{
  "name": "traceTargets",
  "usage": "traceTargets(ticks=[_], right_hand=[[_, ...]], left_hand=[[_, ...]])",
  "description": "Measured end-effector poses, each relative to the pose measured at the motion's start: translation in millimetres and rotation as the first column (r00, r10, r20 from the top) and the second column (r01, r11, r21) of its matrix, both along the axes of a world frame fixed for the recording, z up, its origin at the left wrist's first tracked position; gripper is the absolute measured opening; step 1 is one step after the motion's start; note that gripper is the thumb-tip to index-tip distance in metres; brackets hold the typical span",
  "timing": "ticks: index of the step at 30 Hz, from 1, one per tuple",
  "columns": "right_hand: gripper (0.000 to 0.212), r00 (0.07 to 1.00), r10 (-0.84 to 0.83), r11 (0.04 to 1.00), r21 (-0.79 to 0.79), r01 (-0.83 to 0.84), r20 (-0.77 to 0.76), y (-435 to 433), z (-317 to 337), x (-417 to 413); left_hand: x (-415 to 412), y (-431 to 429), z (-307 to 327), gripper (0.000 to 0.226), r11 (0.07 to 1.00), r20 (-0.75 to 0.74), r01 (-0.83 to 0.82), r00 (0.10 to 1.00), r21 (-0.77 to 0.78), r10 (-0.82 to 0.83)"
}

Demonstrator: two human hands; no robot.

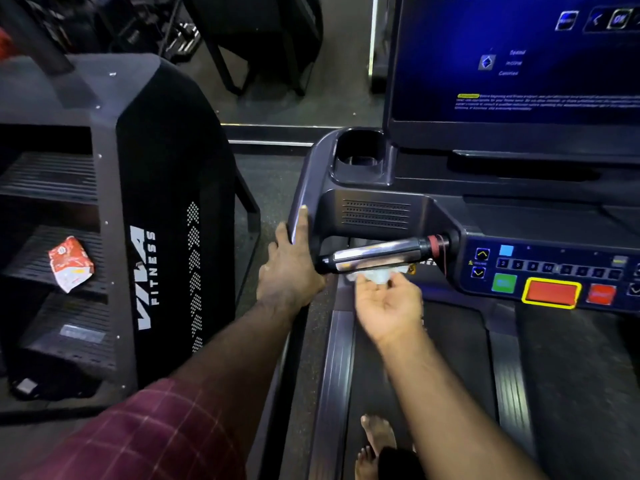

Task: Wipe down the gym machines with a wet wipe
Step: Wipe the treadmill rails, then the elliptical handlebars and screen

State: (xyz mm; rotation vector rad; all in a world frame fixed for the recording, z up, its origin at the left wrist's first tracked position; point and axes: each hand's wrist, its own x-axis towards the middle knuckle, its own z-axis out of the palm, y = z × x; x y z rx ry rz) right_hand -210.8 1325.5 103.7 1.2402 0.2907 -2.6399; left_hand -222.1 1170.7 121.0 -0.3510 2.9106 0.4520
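I stand on a dark treadmill with a lit blue screen and a button console. A chrome grip bar runs across under the console's left arm. My right hand, palm up, holds a crumpled white wet wipe against the underside of that bar. My left hand grips the outer edge of the treadmill's left arm, thumb lying up along the edge.
A stair-climber machine marked "VIVA FITNESS" stands close on the left, with a red-and-white wipe packet lying on one of its steps. A cup holder sits above the handle. My bare feet are on the belt.
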Motion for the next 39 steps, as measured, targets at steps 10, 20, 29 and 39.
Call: traceTargets(ticks=[10, 20, 29, 39], right_hand=[[0.029, 0.993, -0.11, 0.977, 0.177, 0.117, -0.049, 20.9, 4.9, -1.7], [0.046, 0.986, -0.159, 0.948, 0.271, 0.165, -0.045, 18.7, 11.4, -1.2], [0.048, 0.966, 0.158, 0.029, 0.978, 0.205, -0.207, 2.3, -0.8, 26.7], [0.059, 0.532, 0.703, -0.71, 0.496, 0.499, 0.471, 7.7, -20.5, -4.3]], left_hand=[[1.3, -2.2, -2.1, 0.064, 0.989, -0.01, 0.126, 0.992, -0.077, -0.127], [2.0, -2.4, 1.7, 0.043, 0.99, -0.01, 0.107, 0.994, -0.089, -0.108], [0.3, -3.1, -3.3, 0.054, 0.992, -0.002, 0.102, 0.995, -0.076, -0.103], [0.0, -7.0, -9.7, 0.148, 0.992, -0.062, -0.073, 0.995, 0.107, 0.08]])
